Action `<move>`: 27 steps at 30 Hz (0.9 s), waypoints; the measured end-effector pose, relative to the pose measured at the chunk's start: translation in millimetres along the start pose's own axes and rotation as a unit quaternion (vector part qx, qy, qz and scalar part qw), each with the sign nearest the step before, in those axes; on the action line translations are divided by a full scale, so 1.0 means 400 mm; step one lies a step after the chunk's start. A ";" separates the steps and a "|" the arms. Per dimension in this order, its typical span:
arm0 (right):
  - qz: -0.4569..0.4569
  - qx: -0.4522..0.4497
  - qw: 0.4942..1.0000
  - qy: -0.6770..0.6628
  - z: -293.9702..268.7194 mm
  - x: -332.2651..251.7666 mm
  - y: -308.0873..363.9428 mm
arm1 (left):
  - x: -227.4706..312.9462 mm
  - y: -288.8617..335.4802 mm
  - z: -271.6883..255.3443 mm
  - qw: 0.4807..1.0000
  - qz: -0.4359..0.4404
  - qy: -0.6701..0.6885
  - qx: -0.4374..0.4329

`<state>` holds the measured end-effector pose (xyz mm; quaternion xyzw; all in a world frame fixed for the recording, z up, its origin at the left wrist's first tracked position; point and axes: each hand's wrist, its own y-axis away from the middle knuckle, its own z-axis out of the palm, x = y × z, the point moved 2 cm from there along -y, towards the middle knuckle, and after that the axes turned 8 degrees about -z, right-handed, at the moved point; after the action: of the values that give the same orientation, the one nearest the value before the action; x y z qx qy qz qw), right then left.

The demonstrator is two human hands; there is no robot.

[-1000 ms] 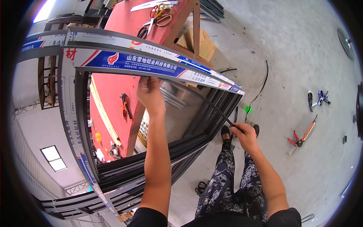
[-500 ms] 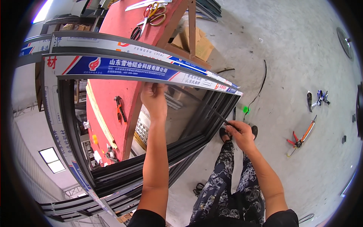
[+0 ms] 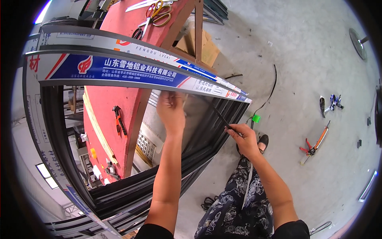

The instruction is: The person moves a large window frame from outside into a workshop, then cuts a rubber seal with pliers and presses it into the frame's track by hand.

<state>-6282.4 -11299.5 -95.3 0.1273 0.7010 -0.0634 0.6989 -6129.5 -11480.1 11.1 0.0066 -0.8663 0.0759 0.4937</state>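
Note:
A large dark window frame point(image 3: 131, 79) with printed protective film on its faces stands tilted in front of me. My left hand point(image 3: 172, 109) is at the inner edge of its top rail. Those fingers are bent and closed around the black rubber strip, slightly smeared by motion, with the tips partly hidden by the rail. The thin black rubber strip point(image 3: 218, 113) slants down from there across the opening. At the frame's right corner, my right hand point(image 3: 243, 138) pinches the strip between thumb and fingers.
Behind the frame, a red-topped table point(image 3: 135, 47) carries scissors point(image 3: 153, 16) and an orange-black cutter point(image 3: 119, 120). On the grey floor at right lie a caulking gun point(image 3: 317, 142) and a crumpled wrapper point(image 3: 335, 102). A green piece point(image 3: 256, 118) lies by a black cord.
My left hand has moved a little right along the top rail. The right hand has shifted slightly left, still pinching the strip. The view has moved, and the frame appears farther left.

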 end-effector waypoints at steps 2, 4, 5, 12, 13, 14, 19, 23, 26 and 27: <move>-0.040 -0.002 0.999 -0.005 0.027 0.014 -0.009 | -0.009 0.007 0.020 1.000 -0.009 0.022 -0.005; -0.042 -0.002 0.999 -0.027 0.045 0.024 -0.013 | -0.009 0.016 0.035 0.997 -0.009 0.072 0.006; -0.022 -0.001 0.999 -0.045 0.052 0.029 -0.012 | -0.010 0.018 0.043 0.997 0.002 0.080 0.019; 0.081 -0.028 0.978 -0.189 0.050 0.090 -0.015 | -0.016 0.017 0.048 0.994 0.057 0.061 0.067; 0.067 -0.049 0.984 -0.157 0.037 0.080 -0.033 | -0.021 0.011 0.047 0.992 0.079 0.044 0.089; 0.076 -0.059 0.981 -0.167 0.034 0.084 -0.033 | -0.027 0.013 0.048 0.990 0.079 0.056 0.103; 0.109 -0.113 0.967 -0.200 -0.003 0.093 -0.025 | -0.012 0.018 0.043 0.985 0.057 0.075 0.144; 0.118 -0.140 0.958 -0.220 -0.015 0.086 -0.035 | 0.030 0.012 0.024 0.980 0.074 0.005 0.184; 0.108 -0.162 0.960 -0.200 -0.032 0.072 -0.046 | 0.085 -0.013 0.016 0.963 0.095 0.039 0.247; 0.112 -0.163 0.962 -0.186 -0.041 0.061 -0.048 | 0.107 -0.023 0.005 0.963 0.095 0.059 0.247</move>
<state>-6303.3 -11311.5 -120.9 0.0753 0.5408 0.1076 0.8308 -6152.3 -11486.7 48.0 0.0417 -0.7867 0.3338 0.5175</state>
